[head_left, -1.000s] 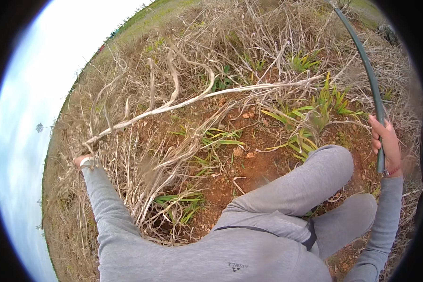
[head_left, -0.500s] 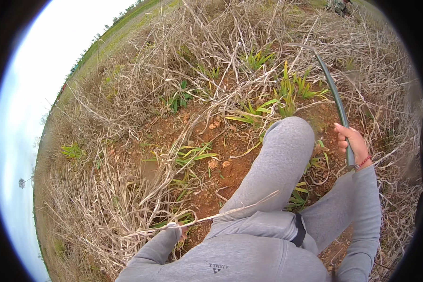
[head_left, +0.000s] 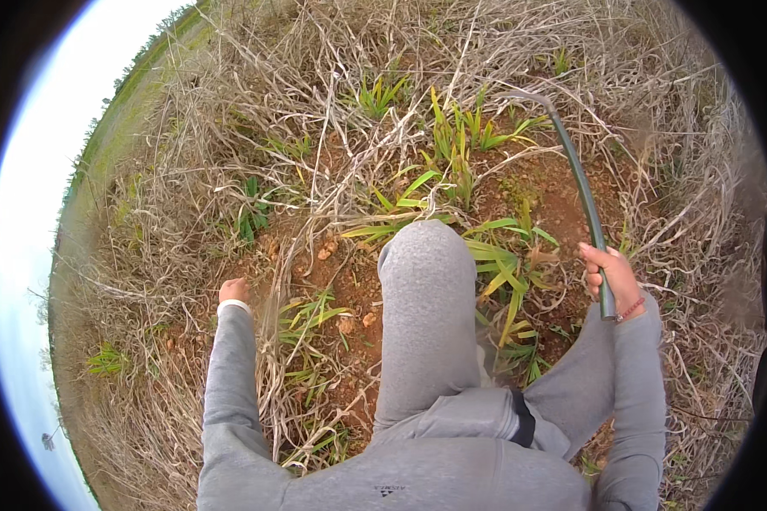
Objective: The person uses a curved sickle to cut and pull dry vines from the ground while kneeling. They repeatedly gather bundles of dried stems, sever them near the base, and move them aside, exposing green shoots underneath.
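Note:
My right hand (head_left: 612, 281) is closed round a long dark green pole (head_left: 582, 183), whose bent, thinner grey tip (head_left: 537, 99) reaches over dry grass ahead. My left hand (head_left: 233, 291) is stretched out at the left, back upward, just above dry straw and red soil (head_left: 268, 251); its fingers are mostly hidden, so their state is unclear. My bent knee (head_left: 426, 289), in grey trousers, is between my hands, beside clumps of green strap-leaved plants (head_left: 503, 260). More green shoots (head_left: 456, 140) stand among dead stalks ahead of it.
Dense dry, tangled grass (head_left: 273, 85) surrounds me on the slope of reddish soil, with small clods (head_left: 347, 324) near my knee. A strip of green field (head_left: 128, 89) and a line of distant trees lie along the horizon at the left, under pale sky.
The long dry stalk has left my left hand, which dropped toward my body and then moved forward. The view has turned; my right hand still grips the pole.

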